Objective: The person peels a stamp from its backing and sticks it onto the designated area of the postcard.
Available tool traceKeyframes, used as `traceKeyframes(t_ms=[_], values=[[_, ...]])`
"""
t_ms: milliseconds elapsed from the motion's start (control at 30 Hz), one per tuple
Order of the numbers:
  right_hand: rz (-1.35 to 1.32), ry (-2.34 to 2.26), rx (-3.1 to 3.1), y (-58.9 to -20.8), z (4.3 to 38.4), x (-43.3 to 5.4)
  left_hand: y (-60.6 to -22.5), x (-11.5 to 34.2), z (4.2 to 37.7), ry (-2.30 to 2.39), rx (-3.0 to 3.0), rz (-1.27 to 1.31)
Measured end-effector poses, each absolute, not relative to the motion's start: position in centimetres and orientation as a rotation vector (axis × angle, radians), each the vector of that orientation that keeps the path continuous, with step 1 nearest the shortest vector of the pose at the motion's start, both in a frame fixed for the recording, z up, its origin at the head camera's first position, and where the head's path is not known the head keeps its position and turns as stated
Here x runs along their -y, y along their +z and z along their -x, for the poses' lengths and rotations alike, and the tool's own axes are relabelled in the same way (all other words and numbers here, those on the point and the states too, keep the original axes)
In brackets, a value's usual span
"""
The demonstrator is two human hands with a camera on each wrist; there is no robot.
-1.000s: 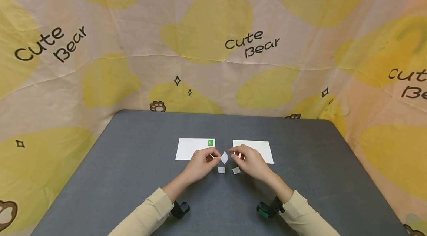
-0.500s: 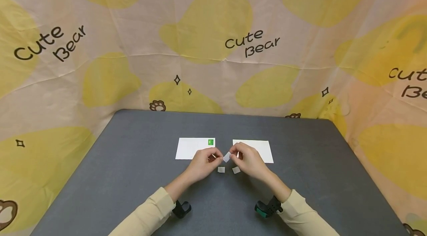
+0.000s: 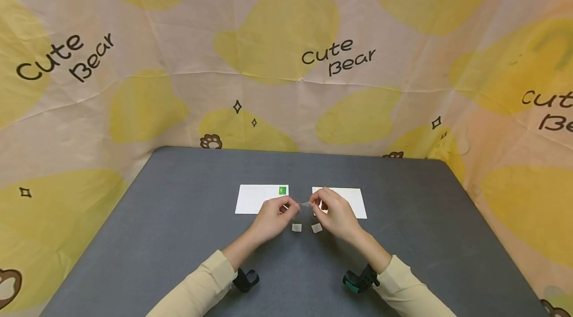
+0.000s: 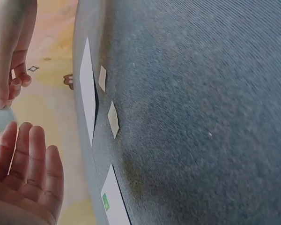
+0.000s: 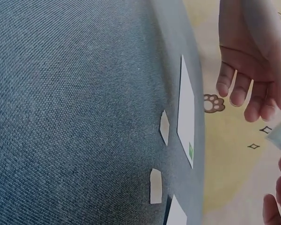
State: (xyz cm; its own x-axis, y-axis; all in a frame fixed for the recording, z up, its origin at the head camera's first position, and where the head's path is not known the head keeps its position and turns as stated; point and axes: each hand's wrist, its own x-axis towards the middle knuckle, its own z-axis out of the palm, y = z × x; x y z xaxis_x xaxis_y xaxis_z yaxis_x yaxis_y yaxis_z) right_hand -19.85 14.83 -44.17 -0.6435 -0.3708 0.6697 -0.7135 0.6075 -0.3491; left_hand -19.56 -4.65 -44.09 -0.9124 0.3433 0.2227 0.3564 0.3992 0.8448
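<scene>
My left hand (image 3: 274, 216) and right hand (image 3: 334, 212) meet over the middle of the table, fingertips bent toward each other. Between them, raised off the table, is a pale, faintly greenish stamp (image 4: 2, 118), tilted so that the head view shows only a thin sliver. My right fingers (image 4: 1, 101) pinch its upper edge; the left thumb and index finger hold the opposite edge. Behind the left hand lies a white envelope (image 3: 252, 198) with a green stamp (image 3: 282, 190) at its top right corner. Another white envelope (image 3: 354, 200) is partly hidden behind the right hand.
Two small pale squares (image 3: 297, 228) (image 5: 155, 186) lie side by side on the dark grey table (image 3: 201, 172), just below the hands. A patterned cloth (image 3: 268, 33) hangs behind the table's far edge.
At first only the left fingers held the stamp. The right hand has moved left and taken its other edge. The stamp has turned from face-on to nearly edge-on.
</scene>
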Motion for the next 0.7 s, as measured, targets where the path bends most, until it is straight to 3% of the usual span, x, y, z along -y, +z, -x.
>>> traceKeyframes(t_ms=[700], values=[[-0.923,0.762,2.26,-44.25,19.62,-14.4,-43.51,4.33,19.95,-1.688,2.622,0.537]])
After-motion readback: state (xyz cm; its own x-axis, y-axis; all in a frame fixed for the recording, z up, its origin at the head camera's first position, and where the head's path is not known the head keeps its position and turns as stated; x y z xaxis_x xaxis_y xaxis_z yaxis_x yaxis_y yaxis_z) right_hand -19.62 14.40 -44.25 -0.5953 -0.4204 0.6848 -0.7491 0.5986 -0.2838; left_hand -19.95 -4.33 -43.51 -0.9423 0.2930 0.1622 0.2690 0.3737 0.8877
